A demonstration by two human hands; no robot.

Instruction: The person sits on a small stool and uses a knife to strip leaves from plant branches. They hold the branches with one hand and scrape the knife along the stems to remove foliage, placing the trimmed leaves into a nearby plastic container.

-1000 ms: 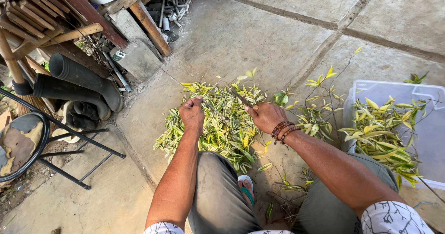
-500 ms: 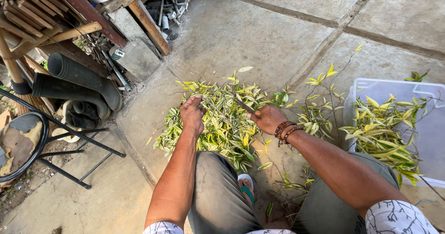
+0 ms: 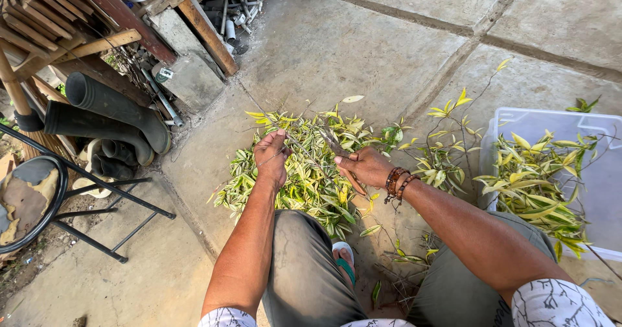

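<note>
Over the leaf pile (image 3: 304,178) on the concrete floor (image 3: 363,48), both arms reach forward, wrists bent down. Left hand (image 3: 271,158) pinches a thin stem (image 3: 304,155); right hand (image 3: 364,167) grips a knife (image 3: 340,153), fingers closed.

The person wears grey-green trousers (image 3: 304,268), short white sleeves (image 3: 556,303) with dark line patterns, brown bead bracelets (image 3: 396,183), and a green sandal (image 3: 345,260).

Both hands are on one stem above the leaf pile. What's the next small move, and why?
Probably slide the left hand along the stem to strip its leaves onto the pile. The right hand already pinches the other end, the stem is stretched between them, and the pile lies right beneath.
</note>
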